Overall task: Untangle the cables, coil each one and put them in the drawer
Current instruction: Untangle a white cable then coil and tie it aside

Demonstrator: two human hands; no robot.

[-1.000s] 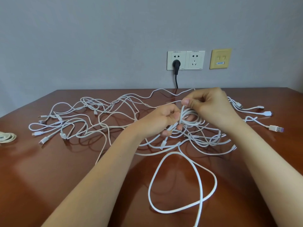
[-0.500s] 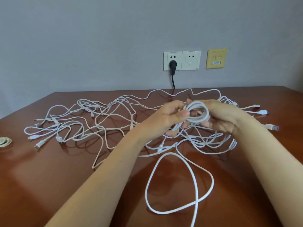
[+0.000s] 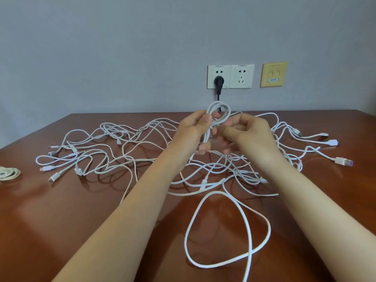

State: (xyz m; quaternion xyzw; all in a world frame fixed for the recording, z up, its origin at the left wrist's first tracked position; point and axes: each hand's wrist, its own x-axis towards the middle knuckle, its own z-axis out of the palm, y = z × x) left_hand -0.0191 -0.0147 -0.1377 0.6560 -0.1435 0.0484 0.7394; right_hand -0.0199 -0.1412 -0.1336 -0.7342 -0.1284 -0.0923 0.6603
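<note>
Hands work above the brown surface (image 3: 61, 220): the left hand (image 3: 195, 131) grips a small white coil (image 3: 218, 110) raised upright, while the right hand (image 3: 247, 131) pinches the strand just beside it. Tangled cables (image 3: 114, 151) sprawl beneath; a finished coiled cable (image 3: 9, 173) lies far left.

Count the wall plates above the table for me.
3, side by side on the wall: a white socket with a black plug in it, an empty white socket, and a yellow plate rightmost.
</note>
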